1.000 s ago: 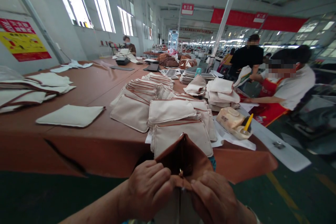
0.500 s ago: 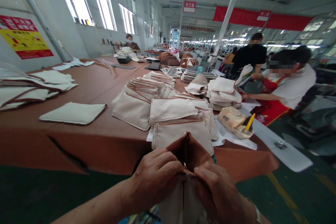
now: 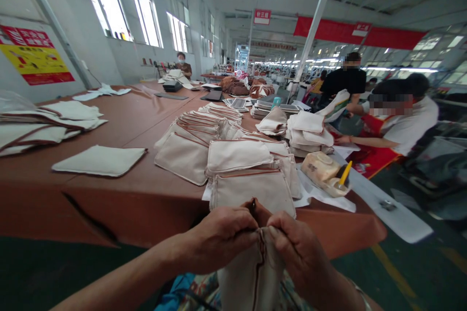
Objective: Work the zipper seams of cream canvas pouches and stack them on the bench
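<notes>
Both my hands grip a cream fabric pouch point(image 3: 241, 272) with brown seams and a brown inside, held over my lap in front of the table edge. My left hand point(image 3: 215, 238) pinches its upper edge from the left. On the other side, my right hand point(image 3: 299, 248) presses the same edge between thumb and fingers. A brown seam runs down the pouch between them, and a bit of the brown inside point(image 3: 260, 211) shows beyond my fingers. Just past my hands lies a heap of similar cream pouches point(image 3: 251, 192).
One cream pouch point(image 3: 100, 160) lies alone on the brown table point(image 3: 134, 194), with a stack of cream pieces point(image 3: 47, 126) farther left. At right stand a worn container point(image 3: 319, 167) and a yellow-handled tool point(image 3: 345, 173). A person in a red apron point(image 3: 379, 131) works beside the table.
The pouch's mouth, wide before with its brown inside showing, is now mostly closed between my hands. More of its cream outside and brown seam faces me.
</notes>
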The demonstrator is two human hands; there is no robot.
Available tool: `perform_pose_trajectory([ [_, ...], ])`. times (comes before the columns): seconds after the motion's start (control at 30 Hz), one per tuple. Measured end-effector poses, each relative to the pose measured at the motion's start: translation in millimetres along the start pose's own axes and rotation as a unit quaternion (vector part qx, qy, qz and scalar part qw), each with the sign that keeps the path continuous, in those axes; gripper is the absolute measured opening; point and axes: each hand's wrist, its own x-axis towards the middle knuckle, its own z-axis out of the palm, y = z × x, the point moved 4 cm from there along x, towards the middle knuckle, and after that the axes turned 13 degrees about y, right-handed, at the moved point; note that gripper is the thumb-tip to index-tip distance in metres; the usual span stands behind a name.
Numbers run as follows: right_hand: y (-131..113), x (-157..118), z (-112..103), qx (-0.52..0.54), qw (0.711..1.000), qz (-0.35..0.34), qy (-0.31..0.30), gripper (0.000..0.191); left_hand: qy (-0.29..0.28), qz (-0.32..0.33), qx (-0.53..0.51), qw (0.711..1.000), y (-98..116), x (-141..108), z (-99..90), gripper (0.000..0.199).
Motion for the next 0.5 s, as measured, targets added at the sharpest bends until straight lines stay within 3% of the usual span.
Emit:
perform_pose_trajectory([
  [0.13, 17, -1, 4, 0.064, 0.990, 0.127, -0.009, 0.031, 0.031, 0.026, 0.075, 0.996, 2, -1, 7.2, 0.022],
  [0.27, 24, -1, 7, 0.132, 0.970, 0.201, -0.022, 0.032, 0.132, 0.029, 0.105, 0.985, -2, -4, 11.3, 0.009],
  [0.37, 21, 0, 6, 0.129, 0.970, 0.204, -0.041, 0.033, 0.175, 0.028, 0.103, 0.979, -7, -6, 13.0, 0.009],
  [0.5, 19, -2, 6, 0.073, 0.978, 0.186, -0.057, 0.032, 0.154, 0.028, 0.115, 0.981, -9, -6, 14.7, 0.017],
])
